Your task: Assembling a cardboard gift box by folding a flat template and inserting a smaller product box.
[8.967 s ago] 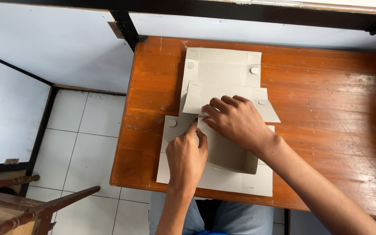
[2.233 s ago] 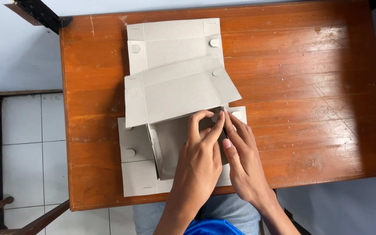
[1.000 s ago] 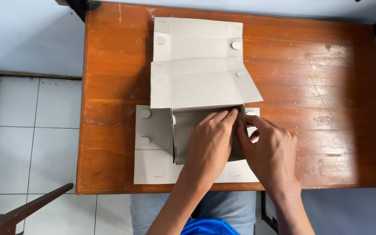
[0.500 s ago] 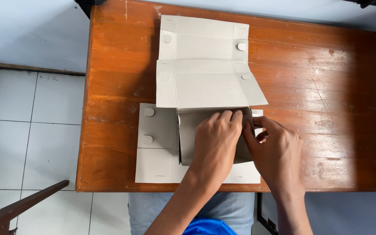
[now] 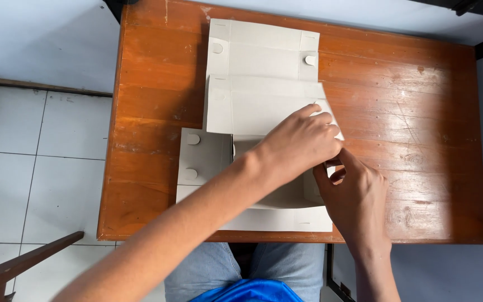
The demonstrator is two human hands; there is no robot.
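Head view, wooden table (image 5: 420, 112), white floor tiles (image 5: 46, 168), grey cardboard box (image 5: 252, 106)

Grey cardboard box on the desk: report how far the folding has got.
Done: the near part of the grey cardboard box already has walls standing, forming an open tray. In hand: the left hand and right hand work together at the box's right wall, folding a side flap. Left: the far lid panel lies flat on the wooden desk, its round tabs unfastened.
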